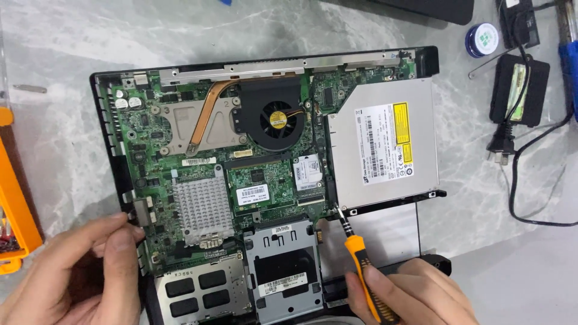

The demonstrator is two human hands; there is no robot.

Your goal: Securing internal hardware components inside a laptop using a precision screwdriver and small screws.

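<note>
Head view: an opened laptop chassis (114, 150) lies on a marbled grey tabletop (66, 54), its green motherboard (180, 144) exposed. The right hand (409, 292) has its fingers (376, 280) pinched around an orange-and-black screwdriver (361, 265), whose tip meets a screw at the lower left corner of the silver optical drive (382, 141), just above those fingers. The left hand (72, 274), fingers curled together, presses the chassis's left edge, beside a finned heatsink (201, 207).
</note>
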